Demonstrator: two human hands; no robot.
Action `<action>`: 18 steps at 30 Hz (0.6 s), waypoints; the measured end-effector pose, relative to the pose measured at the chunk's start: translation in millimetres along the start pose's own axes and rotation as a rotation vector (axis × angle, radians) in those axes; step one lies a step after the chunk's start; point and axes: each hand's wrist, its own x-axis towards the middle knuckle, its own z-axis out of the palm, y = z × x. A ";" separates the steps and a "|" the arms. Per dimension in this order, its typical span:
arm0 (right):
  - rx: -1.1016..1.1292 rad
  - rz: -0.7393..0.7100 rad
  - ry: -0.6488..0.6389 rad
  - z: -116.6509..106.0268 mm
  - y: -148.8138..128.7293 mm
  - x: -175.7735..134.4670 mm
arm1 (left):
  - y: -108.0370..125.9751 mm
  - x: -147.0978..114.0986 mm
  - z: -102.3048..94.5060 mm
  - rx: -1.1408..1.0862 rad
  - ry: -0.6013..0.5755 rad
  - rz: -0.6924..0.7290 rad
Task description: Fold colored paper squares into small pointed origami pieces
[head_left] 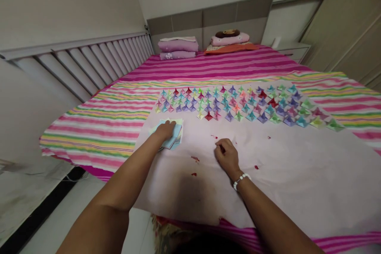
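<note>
My left hand (166, 130) reaches over a loose stack of square coloured papers (177, 131), mostly light blue and pale green. Its fingers are curled down onto the top sheets; how many sheets they grip is hidden. My right hand (228, 155), a white bead bracelet (241, 181) at the wrist, rests on the pale pink sheet (220, 198) with fingers curled in and thumb against them. Anything inside that hand is hidden. Beyond both hands, folded paper shapes with pointed corners (208, 116) stand in several rows, in red, purple, teal, green, yellow and pink.
Small red scraps (195, 159) lie scattered around my right hand. The sheet covers a bed with a striped cover (89, 127). Folded purple bedding (178, 45) and a pink pillow (230, 39) are by the headboard (190, 22). A white radiator (98, 61) runs along the left wall.
</note>
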 end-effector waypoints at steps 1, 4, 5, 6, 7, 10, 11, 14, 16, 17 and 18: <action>0.002 0.001 0.001 -0.2 -0.1 0.0 | 0.1 -0.3 -0.1 -0.006 0.002 0.001; 0.004 0.004 -0.003 -0.7 -0.2 0.2 | 0.7 -1.0 -0.8 -0.023 0.004 0.004; 0.004 0.004 -0.005 -0.8 -0.3 0.3 | 1.0 -1.5 -1.0 -0.027 0.004 0.002; 0.003 0.005 -0.006 -0.8 -0.3 0.4 | 1.2 -2.2 -1.2 -0.031 0.004 0.000; 0.004 0.004 -0.007 -0.7 -0.3 0.4 | 1.4 -3.1 -1.2 -0.035 0.004 -0.004; 0.006 0.009 -0.001 -0.4 -0.3 0.2 | 1.9 -5.9 -0.5 -0.044 0.011 -0.012; 0.008 0.011 0.000 -0.2 -0.3 0.1 | 2.0 -6.6 0.0 -0.048 0.014 -0.013; 0.011 0.015 0.001 0.1 -0.1 -0.1 | 1.6 -7.6 1.9 -0.061 0.024 -0.013; 0.011 0.012 0.001 0.1 -0.1 0.0 | 0.8 -8.1 3.1 -0.073 0.039 -0.016; 0.010 0.009 0.000 0.0 -0.1 0.0 | 0.2 -8.8 3.6 -0.080 0.051 -0.018; 0.008 0.007 0.000 -0.1 -0.1 0.1 | -0.6 -9.9 4.0 -0.089 0.065 -0.022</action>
